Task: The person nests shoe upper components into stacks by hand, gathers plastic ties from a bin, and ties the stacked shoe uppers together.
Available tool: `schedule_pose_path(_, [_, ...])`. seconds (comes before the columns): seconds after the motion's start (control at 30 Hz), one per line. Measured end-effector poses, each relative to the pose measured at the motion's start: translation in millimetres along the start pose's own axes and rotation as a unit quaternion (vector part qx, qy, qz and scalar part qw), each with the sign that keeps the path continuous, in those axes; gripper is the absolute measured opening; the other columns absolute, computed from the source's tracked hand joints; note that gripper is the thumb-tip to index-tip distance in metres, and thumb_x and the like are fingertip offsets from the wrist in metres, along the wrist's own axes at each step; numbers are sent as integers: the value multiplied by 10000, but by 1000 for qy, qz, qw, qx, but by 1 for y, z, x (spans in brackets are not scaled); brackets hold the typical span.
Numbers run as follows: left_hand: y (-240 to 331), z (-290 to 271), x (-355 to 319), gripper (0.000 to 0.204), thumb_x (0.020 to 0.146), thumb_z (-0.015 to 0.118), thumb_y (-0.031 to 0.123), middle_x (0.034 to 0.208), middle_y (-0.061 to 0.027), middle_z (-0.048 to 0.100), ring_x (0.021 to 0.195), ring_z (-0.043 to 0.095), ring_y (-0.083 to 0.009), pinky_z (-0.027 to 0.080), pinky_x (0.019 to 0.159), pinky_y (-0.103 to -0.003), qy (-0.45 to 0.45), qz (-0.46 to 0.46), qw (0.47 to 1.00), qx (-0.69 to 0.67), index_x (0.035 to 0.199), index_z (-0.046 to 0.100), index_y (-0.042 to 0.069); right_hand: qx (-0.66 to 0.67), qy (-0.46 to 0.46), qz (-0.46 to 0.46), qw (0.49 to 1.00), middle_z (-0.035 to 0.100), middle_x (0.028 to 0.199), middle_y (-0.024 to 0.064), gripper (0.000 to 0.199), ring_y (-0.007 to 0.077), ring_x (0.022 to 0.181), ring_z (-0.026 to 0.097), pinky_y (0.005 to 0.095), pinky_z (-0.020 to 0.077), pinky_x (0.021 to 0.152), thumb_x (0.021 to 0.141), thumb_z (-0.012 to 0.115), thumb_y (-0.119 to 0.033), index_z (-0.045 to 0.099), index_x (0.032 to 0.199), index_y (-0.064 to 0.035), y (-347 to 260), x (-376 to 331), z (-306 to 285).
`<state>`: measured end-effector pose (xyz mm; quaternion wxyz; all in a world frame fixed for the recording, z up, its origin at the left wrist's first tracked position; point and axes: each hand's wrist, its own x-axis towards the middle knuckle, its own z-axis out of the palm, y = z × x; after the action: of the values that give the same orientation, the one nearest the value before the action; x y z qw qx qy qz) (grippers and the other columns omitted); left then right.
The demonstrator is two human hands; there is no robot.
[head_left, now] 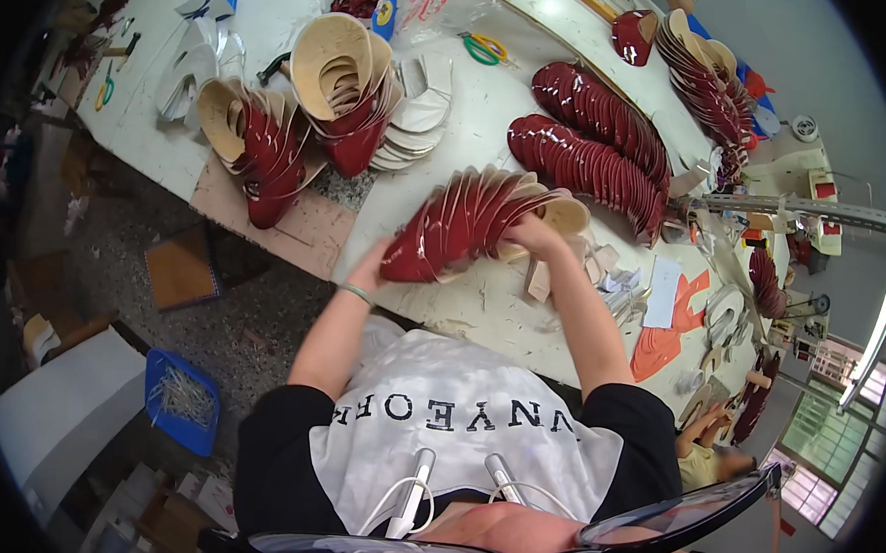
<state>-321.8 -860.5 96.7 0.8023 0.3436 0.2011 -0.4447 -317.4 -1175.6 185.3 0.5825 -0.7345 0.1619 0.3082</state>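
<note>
A long nested stack of glossy dark red shoe uppers [456, 222] with beige linings lies between my two hands near the table's front edge. My left hand [368, 270] is closed on the toe end, its fingers partly hidden beneath the stack. Near the beige heel end, my right hand [532, 235] grips the same stack, fingertips tucked among the uppers. Two more rows of red uppers [589, 164] lie beyond my right hand. To the left stand two other bundles of red uppers [269, 162], their beige linings facing up, beside white curved pieces [411, 125].
Green-and-yellow-handled scissors [485, 48] and a hammer [274, 67] lie farther back on the white table [492, 109]. Orange pieces [660, 348] and paper scraps are at the right. A blue basket [182, 401] stands on the floor at left. Another person [704, 455] sits at far right.
</note>
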Motion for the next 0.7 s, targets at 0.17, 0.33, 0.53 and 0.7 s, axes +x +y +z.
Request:
schedule_pose_path(0.17, [58, -24, -62, 203, 872, 572, 154, 812, -19, 636, 690, 567, -86, 450, 608, -227, 264, 116, 909, 302, 927, 664, -18, -263, 158, -81, 948, 655, 979, 146, 307, 220, 866, 621, 313, 467, 782, 853, 605, -219, 622, 1059, 8, -52, -48, -5])
schedule_pose_path(0.33, [93, 36, -112, 217, 894, 575, 170, 817, 3, 615, 699, 506, -38, 391, 626, -183, 353, 332, 855, 183, 965, 647, -22, -121, 115, -280, 945, 651, 856, 112, 165, 162, 752, 621, 269, 480, 685, 845, 623, -135, 659, 957, -19, -134, -59, 100])
schedule_pose_path(0.53, [132, 97, -119, 251, 895, 589, 195, 849, 6, 607, 745, 532, -52, 429, 663, -195, 244, 426, 856, 163, 1005, 633, -26, -131, 134, -430, 883, 626, 1013, 155, 291, 275, 927, 596, 332, 474, 788, 848, 611, -175, 602, 1088, -11, -169, 4, 202])
schedule_pose_path(0.7, [172, 105, -111, 353, 887, 591, 138, 1014, -7, 566, 898, 510, -66, 414, 789, -203, 164, 498, 844, 112, 1208, 527, 4, 75, 123, -247, 958, 587, 688, -16, 222, 25, 558, 482, 181, 402, 483, 892, 584, -207, 663, 1017, -42, -209, 33, 191])
